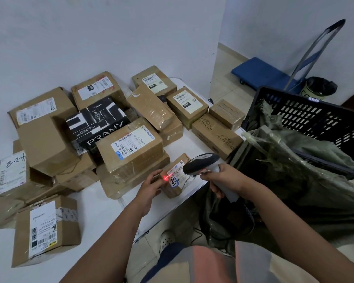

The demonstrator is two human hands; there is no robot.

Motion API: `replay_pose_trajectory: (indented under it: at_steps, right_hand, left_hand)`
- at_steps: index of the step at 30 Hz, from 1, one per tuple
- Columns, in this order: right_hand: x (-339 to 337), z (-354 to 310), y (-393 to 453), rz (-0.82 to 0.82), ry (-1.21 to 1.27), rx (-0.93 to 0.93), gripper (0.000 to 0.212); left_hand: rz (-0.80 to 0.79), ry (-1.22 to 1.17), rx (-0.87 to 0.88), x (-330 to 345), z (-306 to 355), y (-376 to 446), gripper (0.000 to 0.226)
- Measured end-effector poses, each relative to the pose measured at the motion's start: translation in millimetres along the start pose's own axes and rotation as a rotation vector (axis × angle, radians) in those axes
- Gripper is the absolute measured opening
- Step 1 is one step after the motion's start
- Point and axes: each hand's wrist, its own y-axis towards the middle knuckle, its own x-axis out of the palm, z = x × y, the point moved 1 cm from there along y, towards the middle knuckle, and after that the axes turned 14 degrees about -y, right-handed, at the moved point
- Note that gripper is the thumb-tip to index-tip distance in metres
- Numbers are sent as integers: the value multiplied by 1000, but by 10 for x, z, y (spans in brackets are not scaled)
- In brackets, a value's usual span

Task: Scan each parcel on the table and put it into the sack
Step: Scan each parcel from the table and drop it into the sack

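Observation:
A small brown cardboard parcel [177, 181] with a white label lies near the front edge of the white table [102, 211]. My left hand [151, 185] holds its left side, fingers curled on the box. My right hand [219, 179] grips the handle of a grey and white barcode scanner [200, 163], whose head hangs just above the parcel. A red scan line falls on the label's left end. The green sack [294, 180] gapes open to the right of the table, draped over a black crate.
Several taped cardboard parcels [131, 152] and a black PRAMY box [98, 123] crowd the table's back and left. A black plastic crate [315, 119] stands behind the sack. A blue trolley [262, 72] and a bin [317, 88] sit on the floor beyond.

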Motion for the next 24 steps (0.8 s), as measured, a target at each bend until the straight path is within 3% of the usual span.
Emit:
replay_pose_trajectory:
  at_steps: [8,11,14,19,24]
  right_hand:
    - [4,91,20,110,153,58,17]
    - [-9,219,24,264,258,144,19]
    - [-25,381,-15,368,384,225,22]
    - [-54,629,-176,421,410,318,22]
    - [-116,938,-334,442,423,398,24]
  left_hand:
    - [-31,144,-36,-8,151,-22,36]
    - [-111,229,-53,68,334,-21,53]
    - [-215,343,-87,192,494,28,54]
    - [-402,547,-183,509,622,128,34]
    - [-541,670,-253,897,539,225,57]
